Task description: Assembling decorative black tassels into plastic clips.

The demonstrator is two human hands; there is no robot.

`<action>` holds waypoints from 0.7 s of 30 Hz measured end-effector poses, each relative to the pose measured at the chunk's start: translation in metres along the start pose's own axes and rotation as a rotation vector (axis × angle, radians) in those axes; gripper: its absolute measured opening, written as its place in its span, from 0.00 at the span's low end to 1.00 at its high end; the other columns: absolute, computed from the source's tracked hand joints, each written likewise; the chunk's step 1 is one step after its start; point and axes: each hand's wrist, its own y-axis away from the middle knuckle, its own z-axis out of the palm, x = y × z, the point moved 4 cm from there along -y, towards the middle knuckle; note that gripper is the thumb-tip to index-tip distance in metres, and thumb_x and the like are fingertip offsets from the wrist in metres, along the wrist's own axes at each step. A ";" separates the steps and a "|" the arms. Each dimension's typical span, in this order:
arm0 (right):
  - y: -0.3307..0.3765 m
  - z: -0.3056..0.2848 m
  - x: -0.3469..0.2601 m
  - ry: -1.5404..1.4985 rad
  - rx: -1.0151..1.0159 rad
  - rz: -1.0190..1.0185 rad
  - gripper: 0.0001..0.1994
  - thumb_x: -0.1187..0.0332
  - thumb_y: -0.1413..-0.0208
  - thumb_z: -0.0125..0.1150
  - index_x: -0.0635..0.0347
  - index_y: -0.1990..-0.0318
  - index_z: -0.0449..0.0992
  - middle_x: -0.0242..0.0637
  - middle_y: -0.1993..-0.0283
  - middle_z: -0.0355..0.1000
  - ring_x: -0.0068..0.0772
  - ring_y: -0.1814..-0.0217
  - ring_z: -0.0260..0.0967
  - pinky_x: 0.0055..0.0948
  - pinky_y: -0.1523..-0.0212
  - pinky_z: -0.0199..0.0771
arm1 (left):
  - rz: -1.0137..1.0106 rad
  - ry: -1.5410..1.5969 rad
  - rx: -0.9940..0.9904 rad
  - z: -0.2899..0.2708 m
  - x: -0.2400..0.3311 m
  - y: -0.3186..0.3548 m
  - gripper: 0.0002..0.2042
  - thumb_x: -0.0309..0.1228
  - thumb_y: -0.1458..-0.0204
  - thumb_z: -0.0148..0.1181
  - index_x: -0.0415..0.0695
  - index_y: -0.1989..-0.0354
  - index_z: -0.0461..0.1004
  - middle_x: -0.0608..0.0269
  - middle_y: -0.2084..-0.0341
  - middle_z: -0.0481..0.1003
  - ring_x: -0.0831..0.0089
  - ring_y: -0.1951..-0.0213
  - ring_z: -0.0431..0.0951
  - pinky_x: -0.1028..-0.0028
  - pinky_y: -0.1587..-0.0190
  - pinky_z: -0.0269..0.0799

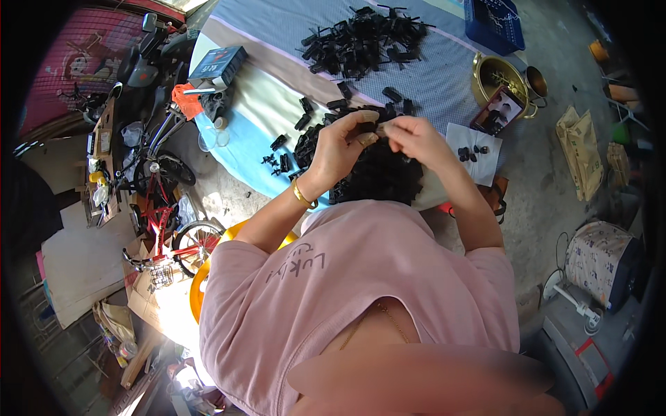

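My left hand is closed in a pinch, thumb and fingers together on a small dark piece whose kind I cannot make out. Close beside it, almost touching, the fingers of my right hand are pressed together; whatever is between them is too small to name. Both hands are above a heap of black plastic parts that lies against my body at the table edge. Farther off on the cloth-covered table is a larger pile of similar black parts. Several loose black pieces lie left of my hands.
A phone leans on a gold-coloured pot at the right. Near it, white paper bears several small dark pieces. A blue basket stands at the far right, a blue box at the left. Bicycles stand beyond the table.
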 end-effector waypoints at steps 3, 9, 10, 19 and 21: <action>-0.016 -0.039 0.010 0.061 0.227 0.046 0.11 0.62 0.46 0.53 0.60 0.70 0.74 0.23 0.82 0.62 0.09 0.86 0.48 0.12 0.87 0.44 | -0.126 0.054 0.007 -0.011 -0.021 0.005 0.20 0.16 0.52 0.51 0.37 0.48 0.62 0.60 0.58 0.70 0.79 0.57 0.70 0.79 0.55 0.68; -0.063 -0.095 0.047 0.512 0.441 -0.094 0.14 0.63 0.52 0.57 0.66 0.63 0.74 0.34 0.75 0.72 0.25 0.73 0.69 0.24 0.70 0.67 | -0.004 -0.140 0.009 -0.016 -0.004 0.010 0.20 0.15 0.56 0.52 0.41 0.51 0.66 0.62 0.64 0.70 0.75 0.63 0.71 0.79 0.57 0.67; -0.074 -0.101 0.051 0.514 0.435 -0.100 0.14 0.63 0.52 0.57 0.66 0.63 0.74 0.34 0.75 0.72 0.25 0.73 0.69 0.24 0.70 0.67 | 0.075 -0.300 -0.003 -0.013 0.004 0.009 0.20 0.15 0.57 0.53 0.41 0.52 0.68 0.62 0.66 0.70 0.74 0.65 0.71 0.78 0.59 0.68; -0.166 -0.105 0.053 1.174 0.606 -0.110 0.13 0.70 0.54 0.49 0.53 0.58 0.72 0.46 0.66 0.73 0.47 0.63 0.71 0.40 0.61 0.70 | 0.011 -0.228 -0.063 0.006 0.006 0.013 0.23 0.19 0.61 0.59 0.42 0.51 0.68 0.53 0.66 0.73 0.65 0.63 0.75 0.73 0.59 0.71; -0.185 -0.113 0.067 1.190 0.636 -0.048 0.14 0.70 0.54 0.49 0.54 0.57 0.72 0.47 0.67 0.73 0.47 0.63 0.71 0.41 0.62 0.70 | 0.051 -0.301 -0.097 0.007 0.006 0.013 0.23 0.19 0.61 0.59 0.42 0.52 0.68 0.54 0.66 0.73 0.65 0.64 0.75 0.72 0.59 0.71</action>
